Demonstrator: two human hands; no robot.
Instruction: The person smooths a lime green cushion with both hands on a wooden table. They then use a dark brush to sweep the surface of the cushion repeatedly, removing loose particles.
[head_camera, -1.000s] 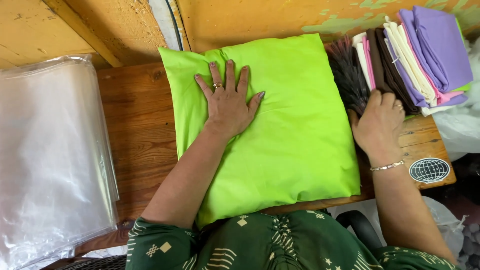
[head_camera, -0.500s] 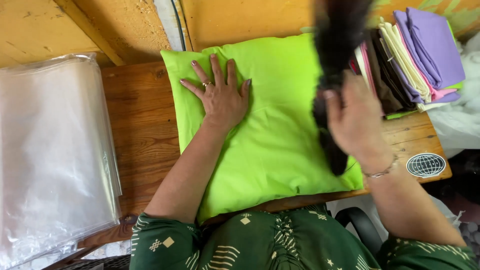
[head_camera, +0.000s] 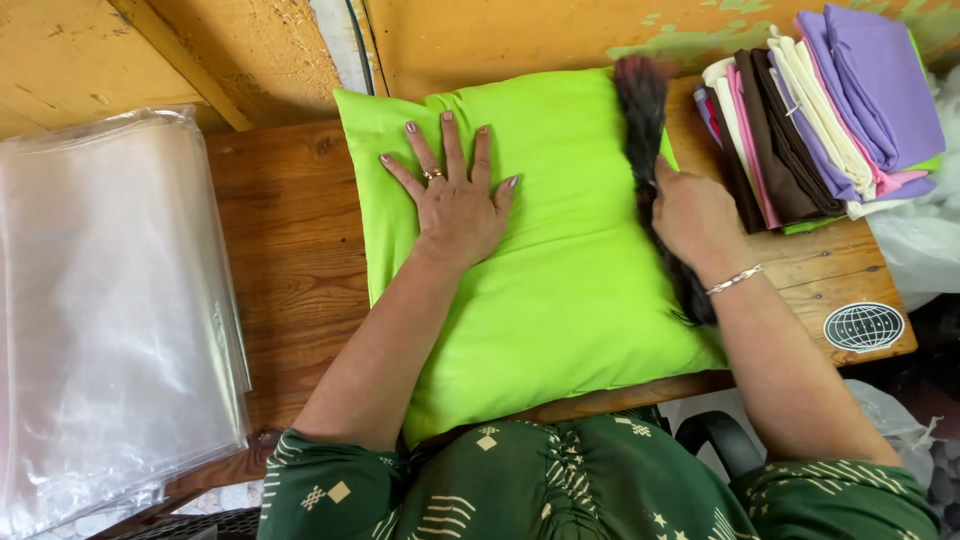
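- The left hand (head_camera: 455, 205) lies flat, fingers spread, grasping nothing, on the square lime-green fabric cushion (head_camera: 545, 280) on the wooden surface (head_camera: 290, 250).
- The right hand (head_camera: 695, 215), at three o'clock from the left, grips a dark bristly brush (head_camera: 645, 130); its long axis runs twelve to six along the cushion's right edge.

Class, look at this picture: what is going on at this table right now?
A person presses the left hand flat, fingers spread, on a lime green pillow lying on a wooden table. The right hand grips a dark brush laid along the pillow's right side, bristles pointing away from the person. A stack of folded cloths in purple, cream, brown and pink sits at the table's right end, and a pile of clear plastic bags lies to the left.
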